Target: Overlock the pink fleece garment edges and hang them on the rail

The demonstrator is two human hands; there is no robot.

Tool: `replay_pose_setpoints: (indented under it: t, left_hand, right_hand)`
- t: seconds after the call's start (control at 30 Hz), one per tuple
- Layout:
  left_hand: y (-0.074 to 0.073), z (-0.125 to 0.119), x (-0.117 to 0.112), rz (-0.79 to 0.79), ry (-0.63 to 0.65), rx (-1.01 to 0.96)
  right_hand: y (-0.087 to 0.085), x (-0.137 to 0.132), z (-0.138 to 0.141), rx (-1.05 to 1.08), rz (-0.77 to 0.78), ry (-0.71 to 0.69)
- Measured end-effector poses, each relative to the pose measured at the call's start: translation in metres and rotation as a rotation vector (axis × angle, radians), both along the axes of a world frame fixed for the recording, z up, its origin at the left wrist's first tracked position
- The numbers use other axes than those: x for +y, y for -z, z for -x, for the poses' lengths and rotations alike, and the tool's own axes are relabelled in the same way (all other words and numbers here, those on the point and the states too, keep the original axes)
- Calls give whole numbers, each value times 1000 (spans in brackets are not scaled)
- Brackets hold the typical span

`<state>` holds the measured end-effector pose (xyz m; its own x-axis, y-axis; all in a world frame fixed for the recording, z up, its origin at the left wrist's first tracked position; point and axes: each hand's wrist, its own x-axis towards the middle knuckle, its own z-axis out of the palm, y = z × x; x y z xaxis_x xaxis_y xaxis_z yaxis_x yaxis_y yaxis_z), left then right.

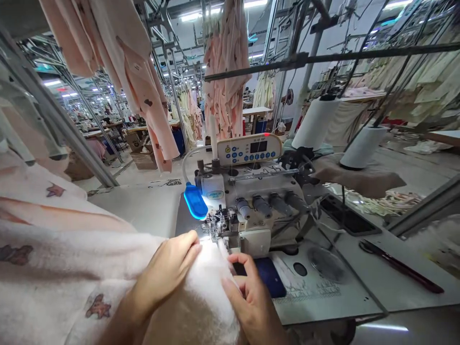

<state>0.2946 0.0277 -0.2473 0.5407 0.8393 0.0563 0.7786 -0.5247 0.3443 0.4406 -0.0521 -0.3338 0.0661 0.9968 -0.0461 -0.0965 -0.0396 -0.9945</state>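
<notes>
A: Where are the hands?

B: Both are low in the head view, around six o'clock. The left hand lies flat on top of the white fleece fabric, fingers stretched toward twelve o'clock and pressing the cloth down; it is not closed around anything. The right hand sits just beside it at four o'clock, fingers curled, pinching the edge of the same fleece between thumb and fingers.

A: And the fabric itself?

B: It spreads from the left edge across the table to the presser foot of the overlock sewing machine, which stands at twelve o'clock from the hands. The leading edge is brightly lit right at the foot. Small bear prints show on the cloth at nine o'clock.

A: What else is around the machine?

B: A blue lamp glows at ten o'clock of the foot. A control panel with blue buttons sits on top. Two white thread cones stand at two o'clock of the machine. A dark blue rectangular object, maybe a phone, lies touching or just beside the right hand at two o'clock; I cannot tell which. Dark-handled scissors rest well apart at three o'clock. Pink garments hang overhead at eleven and twelve o'clock.
</notes>
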Motion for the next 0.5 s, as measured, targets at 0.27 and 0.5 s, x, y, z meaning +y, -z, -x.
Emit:
replay_pose_setpoints:
  t: [0.27,0.5]
  left_hand:
    - [5,-13,-7,-199,-81,300]
    - [11,-17,-5,-303,7,399]
  right_hand:
    - [-12,-1,-19,-187,-121,1]
    - [-19,2,-27,-303,-91,-122]
